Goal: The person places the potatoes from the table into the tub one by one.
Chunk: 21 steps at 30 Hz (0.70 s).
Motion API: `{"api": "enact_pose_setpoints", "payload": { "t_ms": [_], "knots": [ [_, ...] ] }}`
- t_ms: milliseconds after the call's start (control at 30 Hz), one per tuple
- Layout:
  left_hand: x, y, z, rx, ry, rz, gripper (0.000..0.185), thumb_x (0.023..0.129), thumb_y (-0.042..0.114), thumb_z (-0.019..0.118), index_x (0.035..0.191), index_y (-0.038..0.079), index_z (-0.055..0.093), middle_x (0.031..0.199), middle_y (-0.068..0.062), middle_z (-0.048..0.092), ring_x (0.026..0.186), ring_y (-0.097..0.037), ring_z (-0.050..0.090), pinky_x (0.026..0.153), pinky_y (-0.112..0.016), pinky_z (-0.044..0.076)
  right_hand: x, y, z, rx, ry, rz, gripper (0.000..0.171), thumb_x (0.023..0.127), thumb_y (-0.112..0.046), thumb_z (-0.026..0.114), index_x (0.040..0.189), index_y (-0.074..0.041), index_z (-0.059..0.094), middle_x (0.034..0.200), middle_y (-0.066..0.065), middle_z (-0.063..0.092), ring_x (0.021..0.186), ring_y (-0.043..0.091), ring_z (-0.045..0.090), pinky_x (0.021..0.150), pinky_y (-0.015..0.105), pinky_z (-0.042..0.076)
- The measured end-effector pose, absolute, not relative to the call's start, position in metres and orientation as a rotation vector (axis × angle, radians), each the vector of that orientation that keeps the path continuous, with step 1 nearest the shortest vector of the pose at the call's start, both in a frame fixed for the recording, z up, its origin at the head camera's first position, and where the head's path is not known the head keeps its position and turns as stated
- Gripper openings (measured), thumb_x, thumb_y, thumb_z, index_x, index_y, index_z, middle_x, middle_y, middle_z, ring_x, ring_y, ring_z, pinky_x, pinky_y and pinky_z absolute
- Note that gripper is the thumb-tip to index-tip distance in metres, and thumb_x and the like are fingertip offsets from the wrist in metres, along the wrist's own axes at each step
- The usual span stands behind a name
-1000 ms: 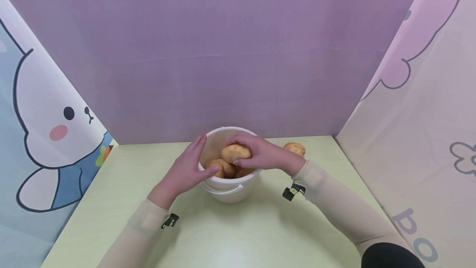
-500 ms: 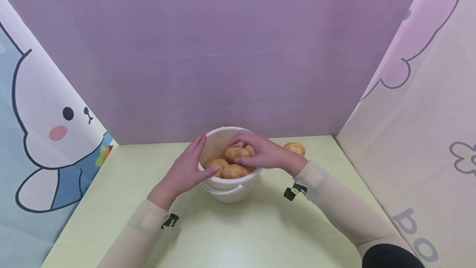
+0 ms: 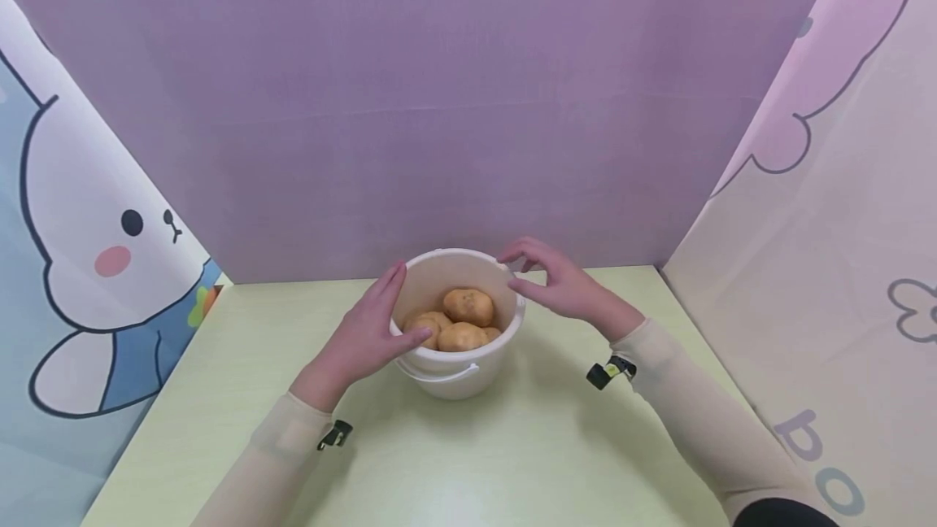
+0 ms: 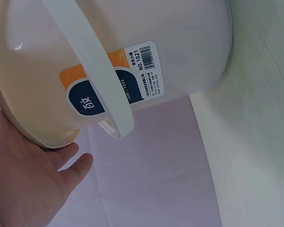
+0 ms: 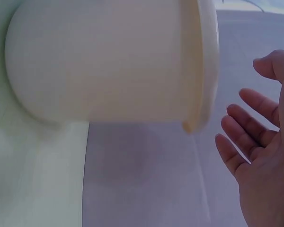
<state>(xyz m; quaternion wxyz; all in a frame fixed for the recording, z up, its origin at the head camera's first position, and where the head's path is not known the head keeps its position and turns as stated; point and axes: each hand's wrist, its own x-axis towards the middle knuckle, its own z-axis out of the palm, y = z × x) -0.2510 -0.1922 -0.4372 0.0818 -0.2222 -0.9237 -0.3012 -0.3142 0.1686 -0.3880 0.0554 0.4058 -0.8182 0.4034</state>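
Observation:
A white bucket [image 3: 505, 324] stands upright on the table with several potatoes [image 3: 468, 307] inside. My left hand [image 3: 359, 340] rests against the left side of its rim, fingers straight along the outside and thumb reaching over the front rim. In the left wrist view, two fingertips [image 4: 80, 165] of that hand show beyond the rim. At the bucket's right, my right hand [image 3: 567, 283] hovers near the rim, holding nothing. From the right wrist view its fingers [image 5: 248, 127] are loosely bent, apart from the bucket wall.
A pale green table [image 3: 410, 462] carries the bucket. A purple cloth wall [image 3: 468, 104] rises close behind it, and printed panels flank both sides. The bucket's handle [image 3: 439, 376] hangs down at the front; a label [image 4: 118, 78] is stuck on its side.
My right hand let go of a potato in the bucket, then lifted out and moved right past the rim. It now covers where a loose potato showed behind. My left hand stayed put.

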Motion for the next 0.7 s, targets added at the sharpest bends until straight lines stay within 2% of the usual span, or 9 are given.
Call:
{"api": "enact_pose_setpoints", "payload": {
  "t_ms": [167,400,567,700],
  "knots": [
    [-0.251,-0.192,-0.437,-0.663,-2.759,-0.899,0.113,0.098,0.054,0.081,0.176,0.002,0.018,0.183,-0.018,0.018,0.166,-0.043,0.023,0.129,-0.068,0.029,-0.322,0.194,-0.397,1.136,-2.49,1.21,0.032,0.103,-0.008,0.078,0.135,-0.01,0.072,0.138,0.011,0.068,0.127,0.032,0.063,0.105,0.06,0.055],
    [-0.25,-0.192,-0.436,-0.659,-2.761,-0.901,0.114,0.098,0.054,0.081,0.177,0.003,0.018,0.183,-0.017,0.018,0.166,-0.043,0.024,0.128,-0.068,0.03,-0.342,0.227,-0.42,0.978,-2.547,1.244,0.035,0.102,-0.008,0.08,0.136,-0.007,0.072,0.138,0.009,0.067,0.128,0.028,0.062,0.105,0.06,0.052],
    [-0.25,-0.192,-0.436,-0.661,-2.756,-0.911,0.113,0.097,0.054,0.081,0.176,0.003,0.018,0.183,-0.017,0.018,0.166,-0.043,0.024,0.128,-0.068,0.03,-0.354,0.246,-0.436,0.847,-2.631,1.22,0.042,0.102,-0.015,0.081,0.142,-0.008,0.069,0.143,0.009,0.066,0.125,0.029,0.061,0.107,0.058,0.049],
    [-0.25,-0.191,-0.436,-0.663,-2.752,-0.908,0.113,0.098,0.054,0.081,0.176,0.002,0.018,0.183,-0.018,0.018,0.166,-0.044,0.024,0.128,-0.068,0.029,-0.361,0.258,-0.449,0.763,-2.688,1.218,0.05,0.102,-0.021,0.081,0.147,-0.007,0.065,0.148,0.012,0.062,0.132,0.035,0.058,0.111,0.061,0.047]
  ]
}}
